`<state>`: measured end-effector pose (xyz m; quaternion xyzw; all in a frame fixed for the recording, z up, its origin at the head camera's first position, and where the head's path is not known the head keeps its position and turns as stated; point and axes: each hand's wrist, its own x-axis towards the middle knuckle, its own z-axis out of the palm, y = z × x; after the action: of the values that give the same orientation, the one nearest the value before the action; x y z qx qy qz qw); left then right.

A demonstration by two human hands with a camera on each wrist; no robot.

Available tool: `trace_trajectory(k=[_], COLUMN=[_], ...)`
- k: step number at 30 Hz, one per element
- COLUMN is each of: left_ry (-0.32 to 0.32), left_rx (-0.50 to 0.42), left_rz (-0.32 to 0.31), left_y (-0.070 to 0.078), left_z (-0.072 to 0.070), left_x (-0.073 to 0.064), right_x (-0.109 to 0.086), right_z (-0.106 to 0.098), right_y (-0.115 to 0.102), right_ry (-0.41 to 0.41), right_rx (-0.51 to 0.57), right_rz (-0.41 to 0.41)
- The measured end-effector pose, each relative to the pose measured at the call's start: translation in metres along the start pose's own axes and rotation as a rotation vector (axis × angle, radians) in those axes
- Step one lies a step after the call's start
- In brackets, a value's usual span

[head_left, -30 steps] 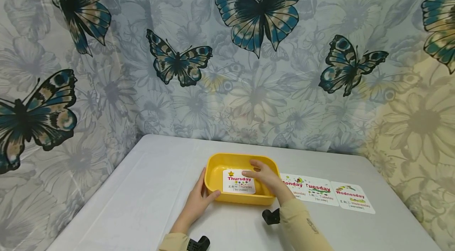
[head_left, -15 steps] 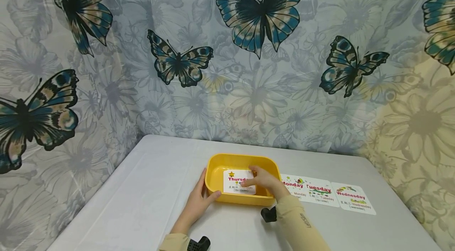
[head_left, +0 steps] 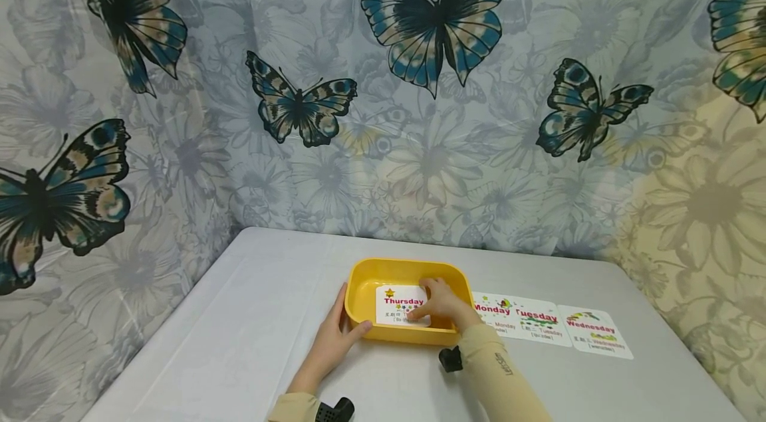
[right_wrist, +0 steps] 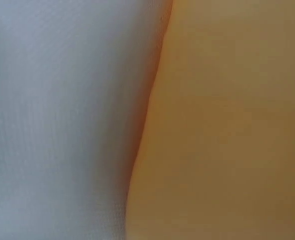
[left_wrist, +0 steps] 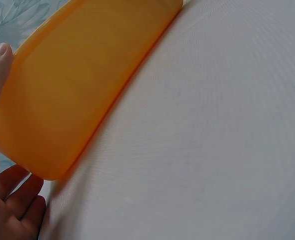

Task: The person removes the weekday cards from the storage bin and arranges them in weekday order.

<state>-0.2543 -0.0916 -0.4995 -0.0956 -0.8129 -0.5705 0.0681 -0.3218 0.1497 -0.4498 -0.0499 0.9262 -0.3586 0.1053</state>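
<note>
A yellow plastic box (head_left: 383, 334) stands on the table, its outer wall (left_wrist: 77, 95) large in the left wrist view. My left hand (head_left: 332, 337) holds its near left corner, thumb over the front rim and fingers around the left end. Inside the box lies a white card printed "Thursday" (head_left: 395, 310). My right hand (head_left: 445, 302) reaches in over the right front side with curled fingers, thumb and forefinger pinching the card's right part. The right hand covers some of the card's print. In the right wrist view only the box wall (right_wrist: 227, 125) and white cloth show.
To the right of the box, cards reading Monday (head_left: 497, 309), Tuesday (head_left: 541, 322) and Wednesday (head_left: 594, 331) lie in a row. The box and right arm partly hide the Monday card. White cloth covers the table (head_left: 239, 316); a butterfly-patterned curtain (head_left: 407, 163) hangs behind.
My right hand has come down into the box; its thumb slid lower on the Thursday card and the fingers curled in. The left hand and box have stayed put.
</note>
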Motion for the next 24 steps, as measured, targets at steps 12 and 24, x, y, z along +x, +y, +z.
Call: trace_trajectory(k=[12, 24], left_ry=[0.000, -0.014], left_rx=[-0.012, -0.022], left_rz=[0.006, 0.022], left_y=[-0.004, 0.023], left_z=[0.000, -0.006], left_x=[0.001, -0.009], right_x=[0.002, -0.005], right_z=[0.002, -0.002], right_y=[0.002, -0.001], right_ry=[0.006, -0.031], right_rx=[-0.090, -0.025], right_rz=[-0.011, 0.038])
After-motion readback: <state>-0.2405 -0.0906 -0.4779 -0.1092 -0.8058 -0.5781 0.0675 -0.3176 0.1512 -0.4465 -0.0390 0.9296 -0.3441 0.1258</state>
